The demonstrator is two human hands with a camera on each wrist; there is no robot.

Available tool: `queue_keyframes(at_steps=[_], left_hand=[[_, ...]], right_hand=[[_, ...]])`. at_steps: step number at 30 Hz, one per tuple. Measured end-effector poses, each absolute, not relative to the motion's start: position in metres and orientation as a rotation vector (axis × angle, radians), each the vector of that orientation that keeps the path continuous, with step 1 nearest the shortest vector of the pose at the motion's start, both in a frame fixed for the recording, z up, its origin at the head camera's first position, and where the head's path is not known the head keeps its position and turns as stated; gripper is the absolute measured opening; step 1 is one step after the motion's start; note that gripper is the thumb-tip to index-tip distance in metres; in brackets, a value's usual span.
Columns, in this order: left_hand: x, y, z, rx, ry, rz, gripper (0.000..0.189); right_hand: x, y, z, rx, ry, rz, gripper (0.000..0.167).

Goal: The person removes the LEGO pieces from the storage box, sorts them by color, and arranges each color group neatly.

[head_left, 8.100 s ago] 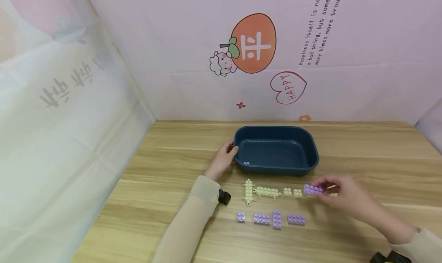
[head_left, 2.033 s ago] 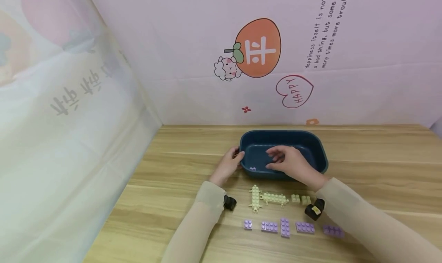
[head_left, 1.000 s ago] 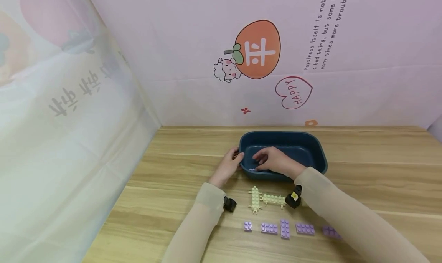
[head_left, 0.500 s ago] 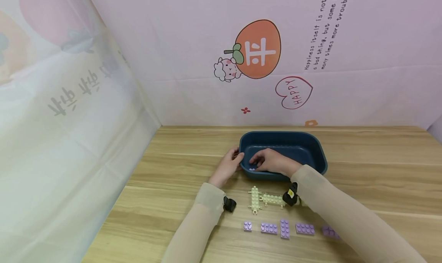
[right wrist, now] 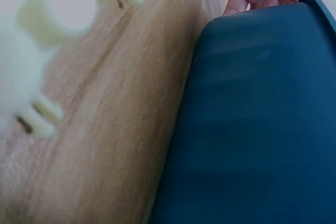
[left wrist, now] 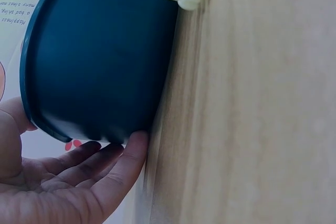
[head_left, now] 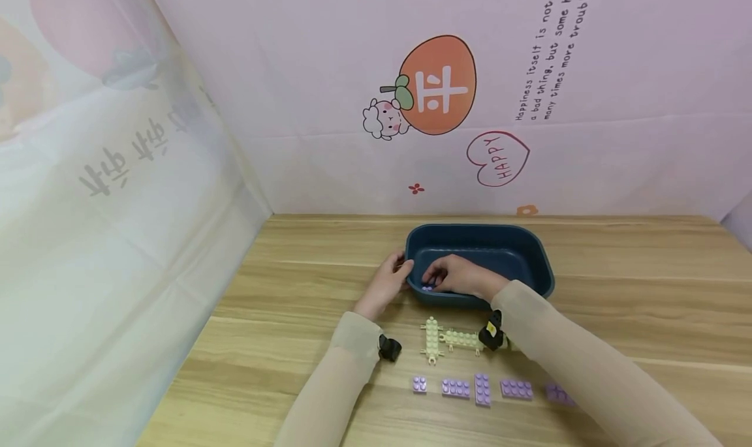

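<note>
My left hand point(head_left: 388, 280) grips the left end of a dark blue plastic tub point(head_left: 537, 254), with the thumb over the rim. In the left wrist view, its fingers point(left wrist: 123, 171) lie against the tub's outer wall. My right hand point(head_left: 461, 276) reaches into the tub's front left corner, fingers curled down. Its thumb and fingertips pinch at a small purple building brick point(head_left: 427, 289) there, partly hidden by the hand. The right wrist view shows the tub's outer side point(right wrist: 252, 124), not the right fingertips.
In front of the tub lie pale yellow studded pieces with side pegs point(head_left: 432, 339), partly covered by the right wrist camera point(head_left: 491, 333). Nearer is a row of several purple bricks point(head_left: 455, 388), the rightmost partly under the right sleeve. A printed cloth point(head_left: 352, 173) hangs behind the table.
My right hand has set a purple brick at the row's right end, then moved into the tub and left to the small brick in the corner. My left hand stays on the tub.
</note>
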State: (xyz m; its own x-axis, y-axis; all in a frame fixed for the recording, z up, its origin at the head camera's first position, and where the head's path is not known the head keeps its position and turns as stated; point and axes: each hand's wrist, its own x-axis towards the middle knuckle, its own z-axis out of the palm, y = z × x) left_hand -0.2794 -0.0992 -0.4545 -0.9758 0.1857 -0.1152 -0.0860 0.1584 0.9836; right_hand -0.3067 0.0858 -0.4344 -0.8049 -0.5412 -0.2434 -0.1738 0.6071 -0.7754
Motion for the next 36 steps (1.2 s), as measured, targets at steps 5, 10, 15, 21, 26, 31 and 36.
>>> queue_keyframes(at_steps=[5, 10, 15, 21, 26, 31, 36], left_hand=[[-0.2798, -0.0993, -0.4549, 0.096, 2.219, 1.909, 0.046], [-0.2792, -0.0987, -0.4547, 0.093, 2.231, 1.901, 0.046], [-0.2788, -0.0990, -0.4547, 0.094, 2.236, 1.897, 0.046], [-0.2801, -0.0992, -0.4551, 0.085, 2.231, 1.894, 0.045], [-0.2804, -0.0988, -0.4551, 0.091, 2.227, 1.899, 0.044], [-0.2805, -0.0989, -0.4547, 0.082, 2.234, 1.893, 0.045], [-0.2803, -0.0994, -0.4535, 0.061, 2.234, 1.886, 0.046]], right_hand=[[-0.3072, 0.0861, -0.4357, -0.555, 2.375, -1.085, 0.017], [-0.3052, 0.0858, -0.4347, -0.556, 2.388, -1.090, 0.014], [-0.3027, 0.0841, -0.4317, -0.558, 2.388, -1.098, 0.013], [-0.3022, 0.0844, -0.4306, -0.554, 2.399, -1.100, 0.013], [-0.3034, 0.0859, -0.4308, -0.515, 2.405, -1.112, 0.013], [-0.3044, 0.0868, -0.4312, -0.505, 2.434, -1.111, 0.013], [-0.3052, 0.0860, -0.4322, -0.526, 2.453, -1.103, 0.013]])
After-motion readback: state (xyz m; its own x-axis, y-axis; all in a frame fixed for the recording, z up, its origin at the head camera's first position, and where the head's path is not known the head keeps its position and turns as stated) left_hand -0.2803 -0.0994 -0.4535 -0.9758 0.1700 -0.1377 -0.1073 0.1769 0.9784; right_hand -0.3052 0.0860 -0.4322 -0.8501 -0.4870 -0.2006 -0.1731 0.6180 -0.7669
